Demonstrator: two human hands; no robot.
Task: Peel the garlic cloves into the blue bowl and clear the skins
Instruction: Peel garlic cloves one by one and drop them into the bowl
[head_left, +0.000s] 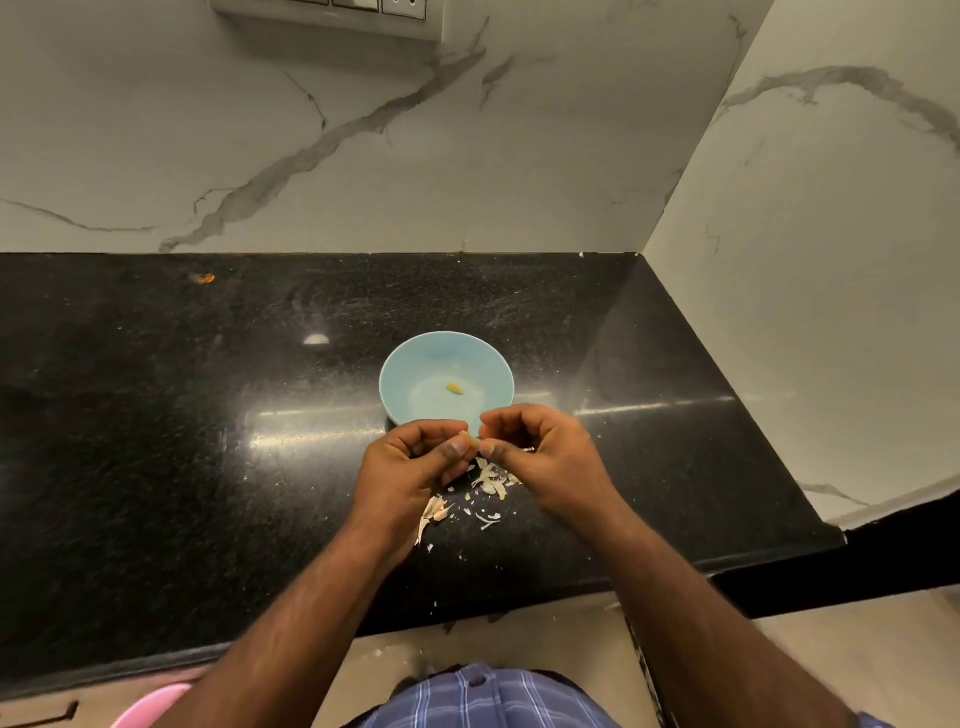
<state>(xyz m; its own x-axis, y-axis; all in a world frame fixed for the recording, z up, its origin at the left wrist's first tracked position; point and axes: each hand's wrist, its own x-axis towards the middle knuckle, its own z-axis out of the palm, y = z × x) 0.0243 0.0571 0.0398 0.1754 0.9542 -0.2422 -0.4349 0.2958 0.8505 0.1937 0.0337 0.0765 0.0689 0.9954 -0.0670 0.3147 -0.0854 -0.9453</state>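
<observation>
While both hands pinch one garlic clove (469, 439) just before the blue bowl (400, 371), the left hand (415, 462) should hold firm and the right hand (540, 452) pull the skin. Skins (488, 480) lie beneath on the counter (182, 415); open room left, front edge near.

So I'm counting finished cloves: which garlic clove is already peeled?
The small yellow garlic clove lying alone in the blue bowl is bare. The other clove, pinched between both hands above the skins, is only partly visible.
</observation>
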